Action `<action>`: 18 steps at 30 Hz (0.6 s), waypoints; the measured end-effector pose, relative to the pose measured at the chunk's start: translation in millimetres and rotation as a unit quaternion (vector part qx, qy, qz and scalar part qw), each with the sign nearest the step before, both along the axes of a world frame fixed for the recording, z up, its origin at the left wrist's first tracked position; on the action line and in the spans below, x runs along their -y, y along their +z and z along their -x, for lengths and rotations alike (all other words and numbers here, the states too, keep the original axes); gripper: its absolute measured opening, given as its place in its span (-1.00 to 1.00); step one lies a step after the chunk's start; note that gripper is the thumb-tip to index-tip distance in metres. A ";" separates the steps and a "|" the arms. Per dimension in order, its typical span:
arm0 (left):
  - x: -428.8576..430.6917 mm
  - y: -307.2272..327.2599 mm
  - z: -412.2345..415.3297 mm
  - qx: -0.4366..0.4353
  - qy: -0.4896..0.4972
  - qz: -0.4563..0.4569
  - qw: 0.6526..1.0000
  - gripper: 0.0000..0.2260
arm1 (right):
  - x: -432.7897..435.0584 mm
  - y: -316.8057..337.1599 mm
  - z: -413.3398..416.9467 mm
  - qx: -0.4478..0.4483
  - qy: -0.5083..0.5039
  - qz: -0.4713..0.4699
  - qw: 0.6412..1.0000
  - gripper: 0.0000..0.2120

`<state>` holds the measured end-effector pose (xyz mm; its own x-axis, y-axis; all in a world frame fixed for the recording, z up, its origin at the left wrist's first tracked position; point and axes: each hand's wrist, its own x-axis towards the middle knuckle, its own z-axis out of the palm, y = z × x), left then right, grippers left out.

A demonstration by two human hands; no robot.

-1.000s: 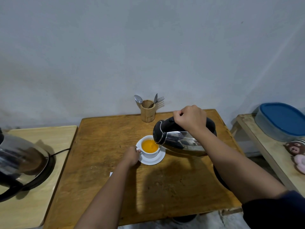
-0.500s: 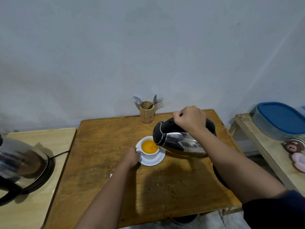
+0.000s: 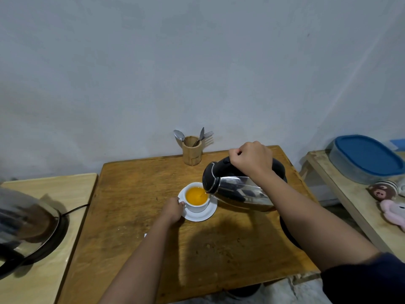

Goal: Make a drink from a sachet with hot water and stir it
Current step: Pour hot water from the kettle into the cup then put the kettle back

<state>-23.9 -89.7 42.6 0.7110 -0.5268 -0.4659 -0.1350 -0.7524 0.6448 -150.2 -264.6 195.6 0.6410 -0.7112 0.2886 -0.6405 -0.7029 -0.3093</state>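
Orange drink fills my cup; right hand clenched on tilted kettle at 3 o'clock, left hand fingers grasping cup's handle.

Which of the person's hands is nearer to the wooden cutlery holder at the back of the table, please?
Right. The right hand grips the kettle handle, beside the cutlery holder; the left hand steadies the cup, farther forward.

I see the cup on a saucer near the middle of the table. Kettle tilted just right of the cup, spout over its rim, right hand on the handle. Left hand touches the cup's left side. Utensil holder stands behind, by the wall. Second table lies left, bench right.
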 end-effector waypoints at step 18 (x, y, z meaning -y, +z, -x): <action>-1.4 -4.3 -0.3 -0.021 0.041 0.033 0.998 -0.71 | 22.5 -3.2 46.6 0.185 -0.248 -0.196 0.930 -0.63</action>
<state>-23.7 -88.3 38.4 0.7335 -0.4977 -0.4629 -0.0455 -0.7155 0.6971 -196.8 -287.2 192.4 0.1133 -0.9903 0.0809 -0.6552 -0.1356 -0.7432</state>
